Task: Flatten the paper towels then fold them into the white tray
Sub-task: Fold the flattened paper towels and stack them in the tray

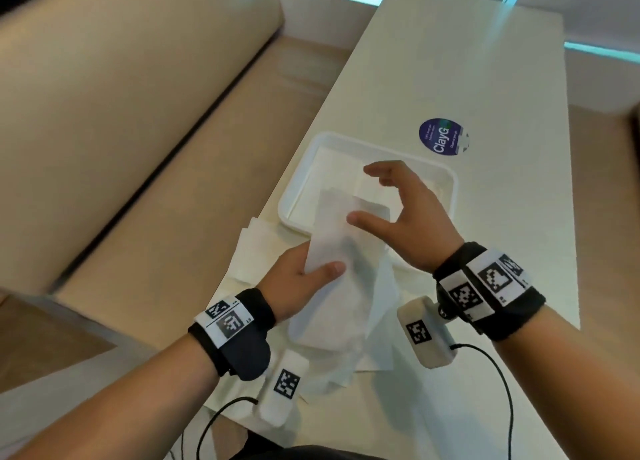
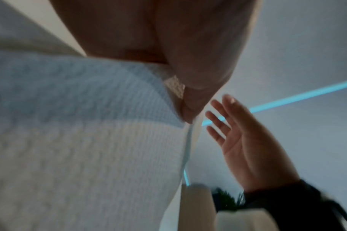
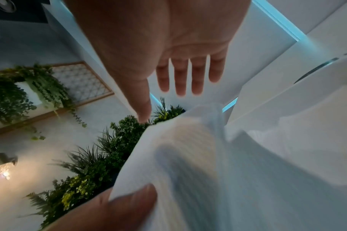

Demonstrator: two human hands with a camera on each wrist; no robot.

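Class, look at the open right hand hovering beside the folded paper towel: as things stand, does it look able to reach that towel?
Probably yes. The right hand is open, holds nothing, and its thumb already lies at the folded paper towel, which the left hand holds up over the white tray. Nothing stands between them.

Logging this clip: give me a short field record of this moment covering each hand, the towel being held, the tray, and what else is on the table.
left hand: grips the folded paper towel at its near end
right hand: open, fingers spread beside the towel's far end
white tray: on the table, flat white towels inside
loose towels: spread on the table under the hands
round sticker: beyond the tray
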